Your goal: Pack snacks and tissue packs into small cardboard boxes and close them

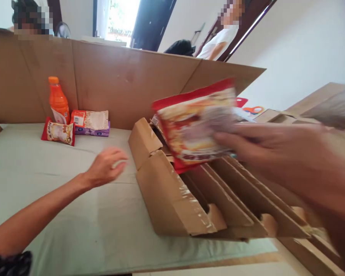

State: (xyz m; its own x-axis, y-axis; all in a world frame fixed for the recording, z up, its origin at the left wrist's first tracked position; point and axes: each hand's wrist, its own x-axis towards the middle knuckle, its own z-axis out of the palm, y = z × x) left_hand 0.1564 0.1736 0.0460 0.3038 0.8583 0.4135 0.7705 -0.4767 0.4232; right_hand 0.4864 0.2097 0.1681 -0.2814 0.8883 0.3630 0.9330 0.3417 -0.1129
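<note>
My right hand (pixel 264 149), blurred by motion, pinches the right edge of a red and cream snack packet (pixel 195 126). The packet hangs above a cardboard rack (pixel 166 195) with slanted dividers and covers part of it. Over the pale green cloth, left of the rack, my left hand (pixel 107 166) holds nothing, its fingers curved with a gap between thumb and fingertips. Farther back lies a similar small red packet (pixel 59 132), in front of an orange drink bottle (pixel 58 101). Beside the bottle, a red and cream packet (pixel 92 119) rests on a purple pack (pixel 99 132).
An upright cardboard panel (pixel 126 80) runs along the back of the cloth-covered table (pixel 74 230). Orange-handled scissors (pixel 253 110) and more cardboard pieces (pixel 319 101) are at the right. Beyond the panel are two people, one in a white shirt (pixel 221 42).
</note>
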